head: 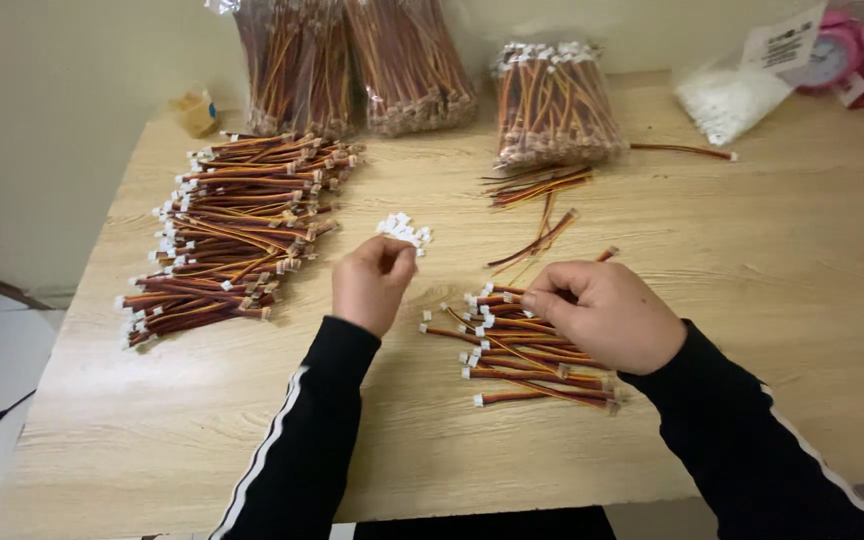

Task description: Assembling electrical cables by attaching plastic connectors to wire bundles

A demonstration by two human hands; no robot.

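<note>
Head view: the left hand [372,283] is curled, fingertips pinched together just below a small heap of white connector housings [404,230]; whether it grips one, I cannot tell. The right hand [607,315] rests on a small pile of wire leads [527,355], fingers closed on one lead. A larger stack of leads [227,235] lies left — apparently finished work. Three clear bags of leads [552,105] stand unopened at the table's [772,270] rear; a bag of white parts with a white label [737,90] sits right — much seems left.
</note>
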